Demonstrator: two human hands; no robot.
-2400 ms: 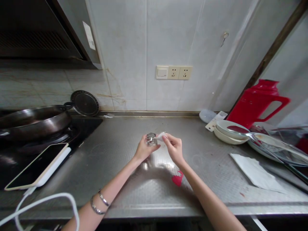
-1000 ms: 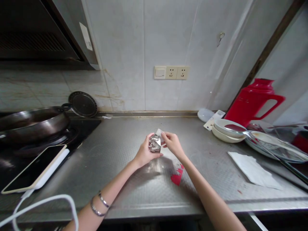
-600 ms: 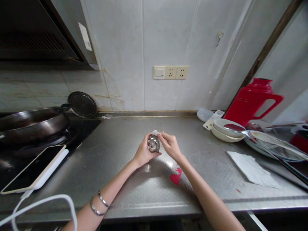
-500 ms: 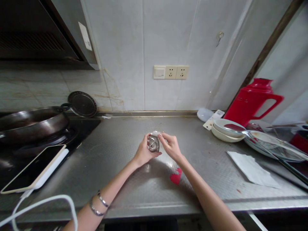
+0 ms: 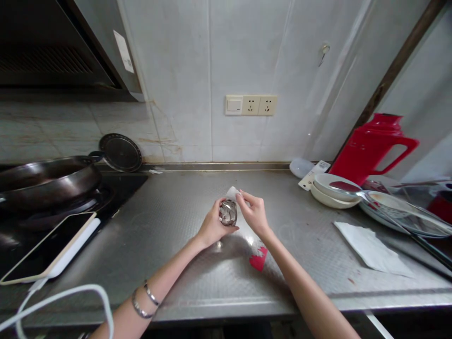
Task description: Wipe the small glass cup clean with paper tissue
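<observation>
In the middle of the head view, my left hand [image 5: 213,226] is wrapped round a small shiny round vessel that looks like a clear glass [image 5: 228,213], its round end facing me. Glints and grey reflections cover it. My right hand [image 5: 253,212] pinches a piece of white tissue [image 5: 232,192] at the glass's upper right edge, thumb and fingers pressed together. Both hands are above the steel counter [image 5: 176,202]. A red jagged-edged patch [image 5: 259,260] shows on the counter below my right hand.
At left, a pan [image 5: 49,181] stands on the black stove, with a phone [image 5: 45,249] and white cable [image 5: 60,294] nearer. At right are stacked bowls [image 5: 334,197], a red thermos jug [image 5: 370,150], plates with utensils [image 5: 391,212] and a white paper sheet [image 5: 370,249].
The glass has turned slightly, so more of its round end faces me. The tissue stands further up and right of its edge, and my right hand has shifted slightly right.
</observation>
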